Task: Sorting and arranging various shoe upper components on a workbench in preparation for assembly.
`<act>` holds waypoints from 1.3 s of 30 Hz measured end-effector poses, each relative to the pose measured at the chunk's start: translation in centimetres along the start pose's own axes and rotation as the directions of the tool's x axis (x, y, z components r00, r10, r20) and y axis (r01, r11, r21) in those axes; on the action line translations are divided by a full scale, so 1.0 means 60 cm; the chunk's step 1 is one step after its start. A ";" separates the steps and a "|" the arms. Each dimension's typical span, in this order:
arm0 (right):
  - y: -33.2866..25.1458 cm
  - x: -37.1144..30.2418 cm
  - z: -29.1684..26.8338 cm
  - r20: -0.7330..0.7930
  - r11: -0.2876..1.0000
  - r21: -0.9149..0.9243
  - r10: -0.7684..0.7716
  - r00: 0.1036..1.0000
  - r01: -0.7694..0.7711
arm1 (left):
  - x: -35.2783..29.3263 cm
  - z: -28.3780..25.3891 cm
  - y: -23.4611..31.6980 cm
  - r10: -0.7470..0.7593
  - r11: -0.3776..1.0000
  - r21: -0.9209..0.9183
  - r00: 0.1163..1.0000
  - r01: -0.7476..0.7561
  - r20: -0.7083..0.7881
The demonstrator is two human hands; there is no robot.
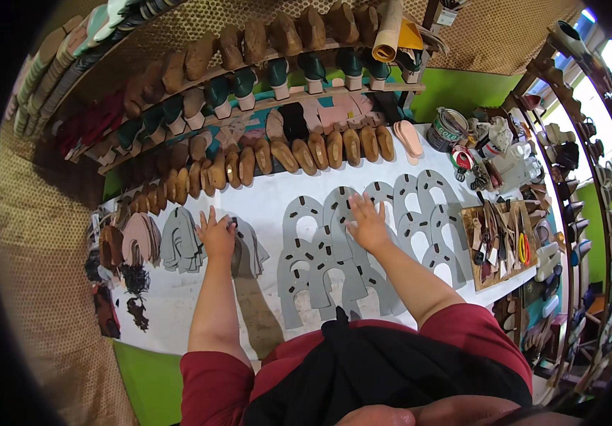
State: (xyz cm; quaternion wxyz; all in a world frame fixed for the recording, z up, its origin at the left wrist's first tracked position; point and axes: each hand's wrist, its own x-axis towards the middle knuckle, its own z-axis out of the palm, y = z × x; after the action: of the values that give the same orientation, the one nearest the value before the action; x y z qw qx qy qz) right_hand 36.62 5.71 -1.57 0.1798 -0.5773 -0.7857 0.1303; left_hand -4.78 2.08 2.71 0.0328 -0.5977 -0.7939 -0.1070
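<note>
My left hand point(217, 236) is over the white tabletop, fingers spread, between two stacks of grey horseshoe-shaped pieces. One stack point(180, 241) lies to its left; the other grey pieces point(250, 248) are partly behind its thumb. A small dark spot shows by that thumb, too small to make out. My right hand point(370, 226) has its fingers apart and reaches over a spread of overlapping grey horseshoe-shaped pieces point(340, 245). Short dark strips sit on these pieces. Whether the right fingertips touch them I cannot tell.
Wooden shoe lasts point(318, 150) line the table's back, below shelves with more lasts. Pink insole shapes point(408, 138), a metal can point(448, 130) and a board of hand tools point(499, 245) are at the right. Pinkish pieces point(140, 239) lie far left. A shoe rack point(569, 163) stands right.
</note>
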 end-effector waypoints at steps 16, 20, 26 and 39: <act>-0.183 -0.079 -0.088 0.190 0.783 0.605 -0.315 0.930 0.141 | -0.143 -0.173 0.174 0.457 0.768 -0.425 0.875 -0.480 -0.162; -0.169 -0.036 -0.059 0.642 0.731 0.614 -0.244 0.727 -0.297 | -0.098 -0.169 0.196 0.407 0.804 -0.440 0.909 -0.401 -0.085; -0.195 0.006 -0.010 0.084 0.560 0.824 0.026 0.996 -0.084 | -0.027 -0.172 0.206 0.226 0.739 -0.670 0.963 -0.070 0.148; -0.162 0.059 0.000 0.429 0.418 0.826 -0.030 0.903 -0.378 | 0.059 -0.050 0.164 0.210 0.824 -0.566 0.939 -0.021 0.270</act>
State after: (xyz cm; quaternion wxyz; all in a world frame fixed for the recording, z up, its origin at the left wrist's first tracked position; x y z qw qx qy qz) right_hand 27.33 6.17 2.88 0.2872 -0.4365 -0.5484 0.6529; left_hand 3.41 7.39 7.56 -0.2652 -0.6383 -0.6845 -0.2318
